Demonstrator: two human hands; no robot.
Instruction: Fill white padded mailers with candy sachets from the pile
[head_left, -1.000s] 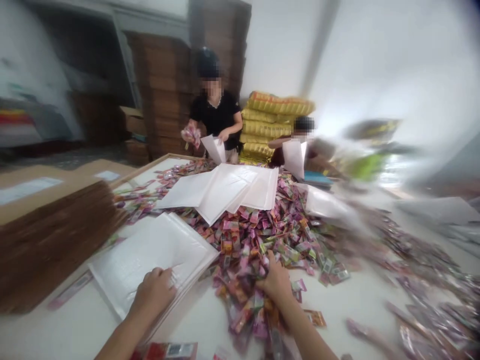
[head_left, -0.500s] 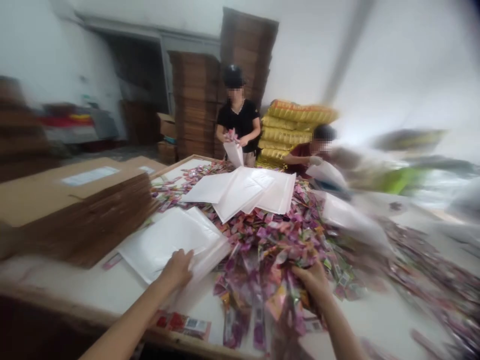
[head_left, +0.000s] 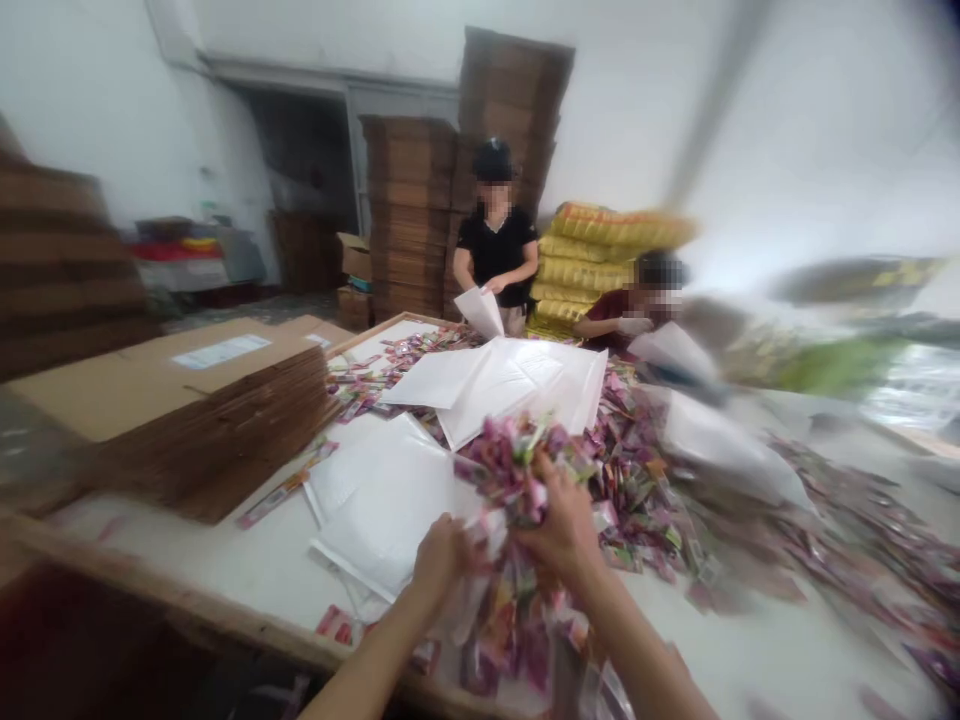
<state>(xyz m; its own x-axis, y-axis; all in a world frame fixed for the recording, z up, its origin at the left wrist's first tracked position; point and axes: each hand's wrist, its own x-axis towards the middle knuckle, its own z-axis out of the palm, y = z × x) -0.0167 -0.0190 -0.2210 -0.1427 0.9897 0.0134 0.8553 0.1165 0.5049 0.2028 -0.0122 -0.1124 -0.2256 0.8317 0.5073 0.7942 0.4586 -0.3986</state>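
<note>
My left hand [head_left: 441,555] is closed on the open edge of a white bag [head_left: 386,505] that lies on the table at the near left. Beside it, my right hand [head_left: 561,525] grips a bunch of small colourful packets [head_left: 517,455], raised at the bag's right edge. Motion blurs the packets, and I cannot tell whether any are inside the bag. More loose packets [head_left: 637,490] spread in a heap to the right of my hands. Several white bags [head_left: 525,385] lie overlapped on the heap farther back.
Flattened cardboard boxes [head_left: 217,430] are stacked at the left. Across the table a person in black [head_left: 495,245] holds a white bag; another person in dark red [head_left: 611,310] handles one at the right. Cardboard stacks [head_left: 412,220] and yellow sacks [head_left: 574,260] stand behind them.
My right hand has lifted a bunch of packets from the heap and brought it left to the bag. My left hand has moved right with the bag's edge. The view has shifted slightly left.
</note>
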